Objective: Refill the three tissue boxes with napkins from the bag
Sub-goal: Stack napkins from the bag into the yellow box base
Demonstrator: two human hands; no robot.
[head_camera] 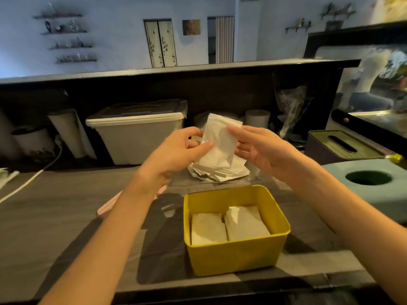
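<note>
- Both hands are raised over the far part of the counter [66,208], holding one stack of white napkins [218,142] upright between them.
- The left hand [176,150] pinches the stack's left edge, thumb on the front face, fingers curled behind.
- The right hand [262,148] pinches the upper right edge with thumb and forefinger; its other fingers hang loosely spread below.
- Just under the stack lies the crumpled bag [222,172] with more napkins in it, flat on the counter.
- Nearer the person stands the yellow box [235,254], open at the top, with two napkin piles side by side inside (their tops sit well below the rim, so there is room above them).
- At the right edge sit a blue box [363,194] with a round hole and, behind it, a dark box [337,148] with a slotted lid.
- A bare strip of counter runs between the bag and the yellow box's far rim.
- A lidded white storage bin [136,137] stands at the back, left of the hands, under the dark shelf.
</note>
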